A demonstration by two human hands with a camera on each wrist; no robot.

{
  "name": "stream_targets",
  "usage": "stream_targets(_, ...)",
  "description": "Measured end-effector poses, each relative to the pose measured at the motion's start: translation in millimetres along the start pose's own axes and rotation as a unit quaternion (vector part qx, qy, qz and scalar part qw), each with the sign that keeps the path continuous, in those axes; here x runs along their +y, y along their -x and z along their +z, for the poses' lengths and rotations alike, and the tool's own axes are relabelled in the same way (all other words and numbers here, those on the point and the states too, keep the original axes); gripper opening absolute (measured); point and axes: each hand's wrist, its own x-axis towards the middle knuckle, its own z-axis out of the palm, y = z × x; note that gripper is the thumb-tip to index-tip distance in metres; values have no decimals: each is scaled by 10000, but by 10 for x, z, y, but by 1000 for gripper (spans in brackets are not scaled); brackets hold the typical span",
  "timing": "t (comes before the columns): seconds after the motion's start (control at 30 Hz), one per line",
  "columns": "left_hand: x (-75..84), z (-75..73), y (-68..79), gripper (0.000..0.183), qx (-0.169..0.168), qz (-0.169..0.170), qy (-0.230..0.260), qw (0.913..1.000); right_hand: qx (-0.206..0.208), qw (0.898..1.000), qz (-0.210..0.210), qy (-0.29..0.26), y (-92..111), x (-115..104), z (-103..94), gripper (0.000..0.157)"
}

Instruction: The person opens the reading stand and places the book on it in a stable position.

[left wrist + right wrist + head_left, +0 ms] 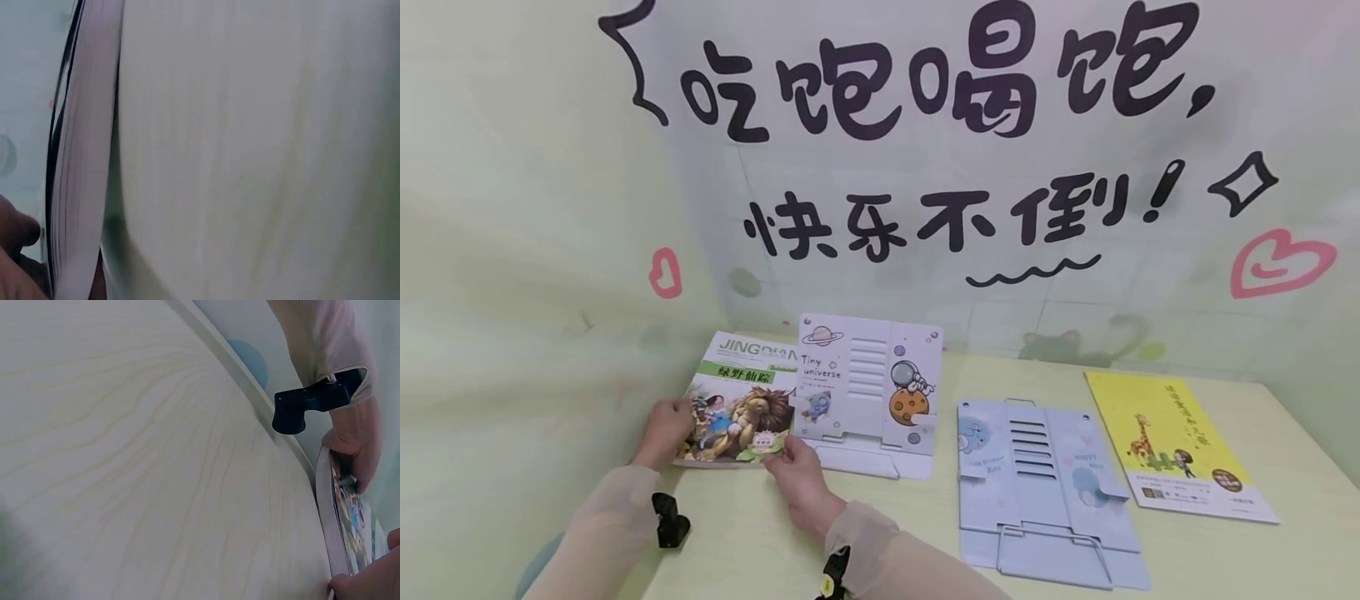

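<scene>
A picture book (741, 400) with a lion and a girl on its cover lies at the left of the table. My left hand (666, 432) grips its left edge; in the left wrist view the thumb (22, 228) is beside the thick page edges (87, 144). The near right corner is pinched by my right hand (803, 483), whose fingers reach over the cover. The right wrist view has both hands on the book (353, 519). Right behind the book's right side stands a white bookstand (867, 383) with planets and an astronaut, partly overlapping the cover.
A blue bookstand (1037, 483) leans back at the middle right, its wire support folded out in front. Beyond it lies a yellow book (1180, 446) with a giraffe. A printed curtain (880, 167) hangs behind the pale wooden table (737, 533).
</scene>
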Motion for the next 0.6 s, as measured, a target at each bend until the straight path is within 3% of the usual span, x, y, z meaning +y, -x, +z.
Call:
stream_targets(0.17,-26,33,78,49,783,-261,73,9966,16,9999,-95,-107,1,18,18,54)
stream_targets(0.33,-21,31,152,61,1644,-460,296,9849,-97,9991,-159,-368,7,12,38,55)
stream_targets(0.6,49,-93,342,66,1998,-574,940,9736,-126,9993,-246,-235,47,-48,44,56)
